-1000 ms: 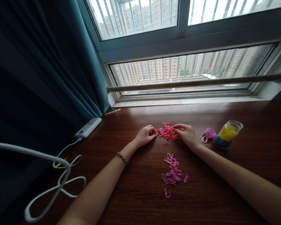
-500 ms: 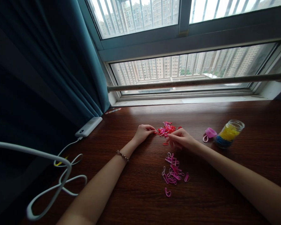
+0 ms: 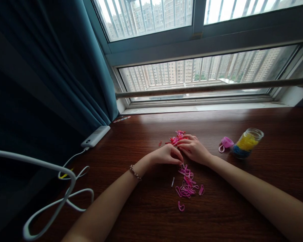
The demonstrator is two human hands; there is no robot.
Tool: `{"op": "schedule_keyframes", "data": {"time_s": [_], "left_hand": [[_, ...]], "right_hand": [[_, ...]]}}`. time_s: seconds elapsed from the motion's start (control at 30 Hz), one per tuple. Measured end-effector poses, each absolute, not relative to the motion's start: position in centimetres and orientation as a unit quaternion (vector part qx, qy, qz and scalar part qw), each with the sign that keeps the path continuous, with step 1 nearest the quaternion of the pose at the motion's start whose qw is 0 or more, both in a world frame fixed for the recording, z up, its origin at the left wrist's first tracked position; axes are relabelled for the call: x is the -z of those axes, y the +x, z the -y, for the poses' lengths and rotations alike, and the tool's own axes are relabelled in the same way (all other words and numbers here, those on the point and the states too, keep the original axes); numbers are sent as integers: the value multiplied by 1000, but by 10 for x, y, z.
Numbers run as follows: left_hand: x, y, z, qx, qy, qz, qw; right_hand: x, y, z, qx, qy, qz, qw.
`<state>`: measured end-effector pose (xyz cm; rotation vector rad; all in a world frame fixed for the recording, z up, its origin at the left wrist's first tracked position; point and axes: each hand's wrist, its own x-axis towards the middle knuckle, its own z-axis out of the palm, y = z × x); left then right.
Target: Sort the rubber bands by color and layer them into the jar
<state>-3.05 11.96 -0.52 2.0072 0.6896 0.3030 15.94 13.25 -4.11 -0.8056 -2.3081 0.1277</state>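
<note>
A heap of small red and pink rubber bands [image 3: 176, 139] lies on the table, partly covered by my right hand [image 3: 195, 150]. That hand's fingers are stretched out flat over the heap's right side. Nearer to me, my left hand [image 3: 166, 155] is bent down with thumb and forefinger pinched at a pale rubber band [image 3: 183, 165]. The band sits at the top of a pile of pink rubber bands [image 3: 188, 186]. To the left of this pile lies a thin whitish piece [image 3: 172, 182]. One red rubber band [image 3: 160, 143] rests apart, left of the heap.
At the right stands a tilted-looking glass jar [image 3: 246, 144] holding yellow and blue contents, beside a pink lid [image 3: 227, 142] with a loop. On the left are a white power bank [image 3: 96, 136], its white cable [image 3: 73, 188] and a blue curtain [image 3: 101, 84]. A window borders the table's back.
My left hand has moved right and closer, from the red heap to the pink pile. My right hand has spread forward over the heap. A red band now lies alone on the left.
</note>
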Motion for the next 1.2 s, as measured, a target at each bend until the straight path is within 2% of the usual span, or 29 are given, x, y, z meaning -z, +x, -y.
{"op": "schedule_keyframes", "data": {"time_s": [0.13, 0.33, 0.63, 0.83, 1.2], "left_hand": [[3, -29, -118, -74, 814, -269, 509], [0, -33, -122, -85, 788, -294, 534], [-10, -8, -96, -43, 879, -189, 436], [-6, -8, -97, -35, 896, -182, 403], [-11, -12, -99, -28, 825, -233, 514]], "right_hand": [[43, 160, -135, -54, -320, 882, 341], [44, 162, -137, -55, -305, 891, 332], [46, 163, -139, -74, -320, 885, 329], [47, 163, -139, -84, -332, 875, 342], [52, 165, -141, -105, -354, 840, 398]]}}
